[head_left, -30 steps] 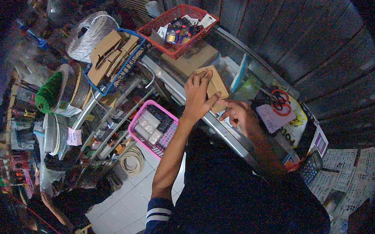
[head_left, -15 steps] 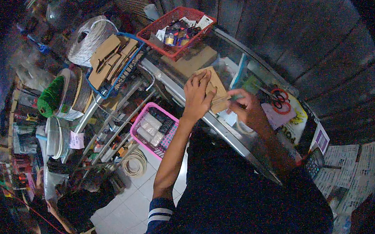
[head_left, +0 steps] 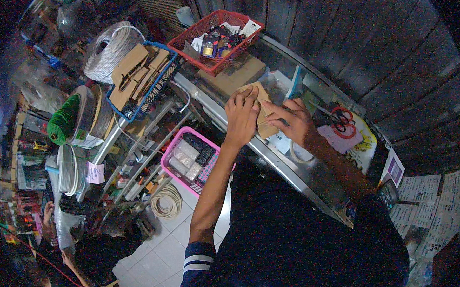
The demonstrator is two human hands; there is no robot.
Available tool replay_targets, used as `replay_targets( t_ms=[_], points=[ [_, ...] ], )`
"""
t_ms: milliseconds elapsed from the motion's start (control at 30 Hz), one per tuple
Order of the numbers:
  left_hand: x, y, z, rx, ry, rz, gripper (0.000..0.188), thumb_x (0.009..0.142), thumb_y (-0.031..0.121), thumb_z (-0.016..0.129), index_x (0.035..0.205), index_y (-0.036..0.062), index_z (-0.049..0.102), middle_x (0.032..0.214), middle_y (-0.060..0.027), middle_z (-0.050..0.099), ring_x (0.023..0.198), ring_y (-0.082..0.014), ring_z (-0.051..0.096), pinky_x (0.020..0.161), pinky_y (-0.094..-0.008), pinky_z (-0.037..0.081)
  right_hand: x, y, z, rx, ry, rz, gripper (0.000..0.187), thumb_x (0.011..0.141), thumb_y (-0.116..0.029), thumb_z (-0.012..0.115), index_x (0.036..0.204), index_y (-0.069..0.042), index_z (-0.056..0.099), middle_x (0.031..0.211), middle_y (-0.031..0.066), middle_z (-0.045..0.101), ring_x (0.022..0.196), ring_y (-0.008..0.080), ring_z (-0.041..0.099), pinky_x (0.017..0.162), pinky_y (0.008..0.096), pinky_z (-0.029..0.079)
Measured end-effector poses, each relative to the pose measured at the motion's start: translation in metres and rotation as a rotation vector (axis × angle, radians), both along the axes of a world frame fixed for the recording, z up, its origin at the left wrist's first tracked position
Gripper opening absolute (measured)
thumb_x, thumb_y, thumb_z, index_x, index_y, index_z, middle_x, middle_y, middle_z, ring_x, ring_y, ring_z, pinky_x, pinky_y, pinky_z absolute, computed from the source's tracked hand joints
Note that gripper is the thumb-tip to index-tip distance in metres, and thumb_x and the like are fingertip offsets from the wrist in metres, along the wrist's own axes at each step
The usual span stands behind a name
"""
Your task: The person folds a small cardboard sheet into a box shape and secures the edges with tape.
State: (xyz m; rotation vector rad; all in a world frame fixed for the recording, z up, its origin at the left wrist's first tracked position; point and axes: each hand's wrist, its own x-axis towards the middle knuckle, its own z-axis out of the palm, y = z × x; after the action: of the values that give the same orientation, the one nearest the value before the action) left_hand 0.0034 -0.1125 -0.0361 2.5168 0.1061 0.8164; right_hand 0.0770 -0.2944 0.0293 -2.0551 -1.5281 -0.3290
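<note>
A brown piece of cardboard [head_left: 262, 97] lies on the glass counter top [head_left: 212, 96]. My left hand [head_left: 242, 116] presses on it from above, its fingers bent over the board and holding it down. On the board's right side is my right hand [head_left: 295, 123]. Its index finger and thumb reach onto the cardboard, while the other fingers are curled. Whatever lies inside those curled fingers is hidden. Just beyond them shows a blue strip [head_left: 295, 81]; I cannot tell whether it touches the hand. Red-handled scissors [head_left: 345, 123] are to the right.
A red basket [head_left: 215, 65] of small packaged goods stands at the counter's far end. Left of it, a blue basket [head_left: 129, 113] holds cardboard scraps, beside a white rope spool [head_left: 112, 56]. A pink basket [head_left: 164, 165] sits lower left, near a coiled cable [head_left: 166, 201].
My right hand has moved up and left onto the cardboard, its index finger now stretched. The teal thing seen in its fingers is out of sight. My left hand stays on the board.
</note>
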Motion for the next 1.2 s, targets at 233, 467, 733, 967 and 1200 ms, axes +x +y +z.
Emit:
replay_targets(
  t_ms=[233,467,733,967,1200],
  points=[
    [0.0,-0.001,-0.003,-0.005,0.011,0.005,0.047,0.098,0.025,0.042,0.14,0.007,0.046,0.139,-0.0143,0.046,0.128,-0.0397,0.036,0.107,-0.051,0.025,-0.004,-0.004,-0.015,0.061,-0.03,-0.071,0.046,0.076,-0.015,0.075,0.121,-0.014,0.067,0.102,0.0028,0.065,0.081,0.0226,0.051,0.079,0.0369,0.042],
    [0.003,0.001,-0.003,0.021,0.003,0.001,0.048,0.095,0.024,0.045,0.14,0.0067,0.047,0.139,-0.0144,0.046,0.125,-0.0394,0.037,0.107,-0.0507,0.026,0.004,-0.004,-0.028,0.109,-0.141,0.048,0.041,0.077,-0.014,0.073,0.118,-0.014,0.067,0.107,0.0,0.067,0.086,0.0249,0.054,0.083,0.0388,0.043],
    [-0.002,0.001,0.001,-0.053,0.004,-0.023,0.051,0.092,0.02,0.046,0.141,0.0054,0.046,0.138,-0.0158,0.047,0.124,-0.04,0.038,0.106,-0.0512,0.027,-0.001,-0.006,-0.006,-0.066,-0.053,-0.028,0.061,0.079,-0.016,0.074,0.136,-0.014,0.052,0.104,0.0024,0.07,0.082,0.0261,0.056,0.083,0.0392,0.045],
    [0.0,0.005,-0.003,-0.012,-0.053,-0.061,0.053,0.09,0.019,0.049,0.141,0.0053,0.046,0.138,-0.0159,0.047,0.124,-0.0404,0.038,0.107,-0.0515,0.026,-0.01,-0.003,-0.016,-0.036,0.169,0.079,0.067,0.081,-0.012,0.072,0.142,-0.017,0.045,0.1,0.0093,0.069,0.087,0.0306,0.064,0.082,0.0402,0.049],
    [0.0,0.003,-0.001,-0.015,-0.06,-0.059,0.051,0.09,0.018,0.049,0.139,0.0046,0.048,0.137,-0.0157,0.048,0.122,-0.0399,0.039,0.106,-0.0508,0.027,-0.019,-0.014,-0.008,-0.094,0.019,0.047,0.073,0.08,-0.01,0.072,0.145,-0.017,0.041,0.113,0.0132,0.067,0.088,0.0335,0.066,0.084,0.0463,0.051]
  ],
)
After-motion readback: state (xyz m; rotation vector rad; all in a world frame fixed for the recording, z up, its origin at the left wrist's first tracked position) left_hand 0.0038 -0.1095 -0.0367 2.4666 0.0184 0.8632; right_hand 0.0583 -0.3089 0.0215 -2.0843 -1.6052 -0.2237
